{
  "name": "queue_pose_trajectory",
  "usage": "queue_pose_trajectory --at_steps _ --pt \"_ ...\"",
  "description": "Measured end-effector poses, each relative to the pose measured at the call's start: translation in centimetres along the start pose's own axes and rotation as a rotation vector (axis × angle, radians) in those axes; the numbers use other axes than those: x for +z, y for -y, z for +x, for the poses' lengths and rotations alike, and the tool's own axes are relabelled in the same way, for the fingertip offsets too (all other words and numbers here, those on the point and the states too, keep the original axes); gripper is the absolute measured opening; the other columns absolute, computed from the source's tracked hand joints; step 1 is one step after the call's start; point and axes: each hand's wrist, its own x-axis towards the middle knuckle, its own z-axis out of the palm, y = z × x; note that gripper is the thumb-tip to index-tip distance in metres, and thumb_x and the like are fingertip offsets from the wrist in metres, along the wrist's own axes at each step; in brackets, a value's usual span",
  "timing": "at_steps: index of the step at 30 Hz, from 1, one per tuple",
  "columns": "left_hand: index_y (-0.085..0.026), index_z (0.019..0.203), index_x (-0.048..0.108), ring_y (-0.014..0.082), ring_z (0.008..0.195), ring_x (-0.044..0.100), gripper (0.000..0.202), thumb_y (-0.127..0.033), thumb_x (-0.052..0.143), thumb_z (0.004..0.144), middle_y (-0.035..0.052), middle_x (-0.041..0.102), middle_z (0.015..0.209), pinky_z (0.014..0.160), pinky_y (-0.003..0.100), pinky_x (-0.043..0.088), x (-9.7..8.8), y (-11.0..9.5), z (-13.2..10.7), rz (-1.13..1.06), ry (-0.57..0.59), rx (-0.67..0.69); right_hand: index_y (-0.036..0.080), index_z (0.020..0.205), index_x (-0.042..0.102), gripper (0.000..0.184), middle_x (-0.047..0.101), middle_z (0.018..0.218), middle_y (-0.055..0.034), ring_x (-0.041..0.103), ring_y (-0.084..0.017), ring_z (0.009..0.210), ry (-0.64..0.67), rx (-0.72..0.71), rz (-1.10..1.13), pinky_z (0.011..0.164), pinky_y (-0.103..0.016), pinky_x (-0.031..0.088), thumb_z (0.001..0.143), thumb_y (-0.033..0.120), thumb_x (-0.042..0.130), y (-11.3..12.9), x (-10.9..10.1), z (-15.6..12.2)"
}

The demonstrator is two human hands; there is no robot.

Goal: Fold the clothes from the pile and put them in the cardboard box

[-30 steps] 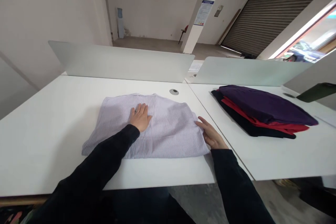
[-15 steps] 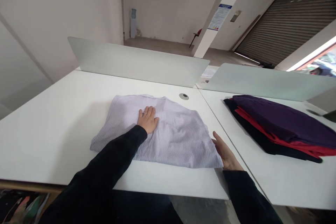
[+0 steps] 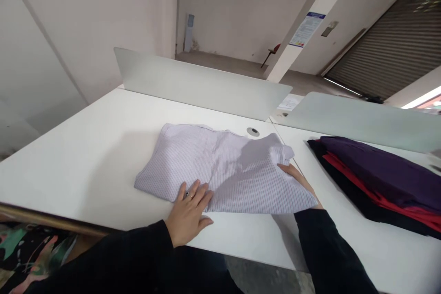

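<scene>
- Steadying a folded lilac pinstriped shirt (image 3: 220, 170) on a white tabletop (image 3: 86, 170), the left hand (image 3: 189, 209) spreads wide, its fingertips resting on the near edge
- The right hand (image 3: 296, 181), open and narrower, lies along the shirt's right edge, gripping nothing visibly
- Flat fingers appear to keep the cloth from bunching
- A stack of folded garments (image 3: 375, 174) sits just beyond the right hand

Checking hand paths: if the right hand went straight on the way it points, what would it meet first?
The pale striped shirt: the right hand already meets its edge, fingers apparently under the raised fold, though depth is unclear.
</scene>
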Motion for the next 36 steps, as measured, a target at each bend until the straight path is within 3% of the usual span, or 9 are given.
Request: queue_pose_trajectory --at_steps 5,10,14,17,19,22,27,32,36 --pt "-0.024 0.146 0.038 0.0333 0.147 0.017 0.063 -0.053 0.048 0.091 0.011 0.036 0.154 0.117 0.063 0.005 0.0 0.0 -0.3 -0.104 -0.016 0.021 0.02 0.107 0.062 0.035 0.067 0.111 -0.0118 0.066 -0.029 0.099 0.045 -0.086 0.124 0.077 -0.037 0.057 0.079 0.041 0.055 5.8 4.4 0.6" --pt "-0.024 0.15 0.029 0.0299 0.147 0.02 0.075 -0.052 0.058 0.086 0.0132 0.033 0.155 0.118 0.054 0.017 -2.3 0.3 -2.3 -0.628 0.004 -0.133 0.021 0.108 0.057 0.043 0.067 0.104 -0.005 0.067 -0.022 0.089 0.238 -0.08 0.393 0.077 -0.032 0.057 0.069 0.032 0.07 11.4 12.5 1.8" --pt "-0.025 0.151 0.02 0.0285 0.144 0.029 0.091 -0.052 0.067 0.078 0.0156 0.031 0.155 0.117 0.049 0.024 -2.8 0.9 -3.6 -1.214 -0.144 -0.371 0.022 0.123 0.049 0.061 0.066 0.086 -0.0002 0.066 -0.017 0.074 0.586 0.035 0.557 0.071 -0.031 0.058 0.068 0.027 0.075 12.1 20.0 1.2" --pt "-0.023 0.145 0.029 0.0256 0.139 0.039 0.074 -0.053 0.059 0.084 0.0163 0.034 0.154 0.116 0.042 0.029 -2.8 1.3 -3.9 -1.56 -0.236 -0.517 0.021 0.125 0.051 0.058 0.067 0.097 -0.005 0.067 -0.017 0.081 0.789 0.016 0.486 0.074 -0.032 0.059 0.072 0.031 0.075 10.2 23.0 1.2" --pt "-0.017 0.144 0.031 0.0236 0.135 0.044 0.065 -0.05 0.048 0.091 0.0191 0.037 0.151 0.115 0.038 0.031 -3.0 1.4 -3.8 -1.707 -0.26 -0.604 0.018 0.112 0.061 0.042 0.067 0.1 -0.0075 0.066 -0.017 0.083 0.776 -0.074 0.341 0.072 -0.031 0.058 0.075 0.033 0.072 8.6 23.3 2.2" --pt "-0.008 0.144 0.028 0.0233 0.13 0.05 0.061 -0.047 0.034 0.098 0.0244 0.038 0.149 0.113 0.036 0.035 -3.4 1.3 -3.4 -1.826 -0.292 -0.693 0.015 0.1 0.067 0.026 0.069 0.095 -0.0083 0.064 -0.018 0.084 0.586 -0.31 0.031 0.077 -0.035 0.055 0.08 0.032 0.064 6.9 22.2 4.9" --pt "-0.009 0.137 0.036 0.0244 0.116 0.061 0.051 -0.041 0.035 0.099 0.0248 0.049 0.139 0.107 0.039 0.042 -3.8 0.7 -2.2 -1.86 -0.358 -0.792 0.019 0.108 0.069 0.027 0.064 0.123 -0.0107 0.057 -0.027 0.113 0.399 -0.757 -0.542 0.101 -0.047 0.042 0.085 0.026 0.059 5.3 20.4 7.6" --pt "-0.01 0.115 0.05 0.0229 0.098 0.069 0.024 -0.023 0.043 0.096 0.0204 0.066 0.116 0.099 0.039 0.048 -3.8 0.4 -2.3 -1.823 -0.422 -0.822 0.014 0.119 0.065 0.034 0.062 0.125 -0.0127 0.058 -0.027 0.112 0.412 -0.789 -0.925 0.098 -0.04 0.044 0.094 0.03 0.049 4.5 18.7 5.4" --pt "-0.012 0.096 0.057 0.0218 0.087 0.07 0.017 -0.026 0.048 0.094 0.0157 0.071 0.101 0.089 0.037 0.052 -4.2 1.3 -4.9 -1.731 -0.351 -0.831 0.018 0.111 0.068 0.032 0.069 0.108 -0.0108 0.066 -0.026 0.092 0.479 -0.66 -1.064 0.08 -0.035 0.05 0.094 0.035 0.047 5.1 15.2 1.7"
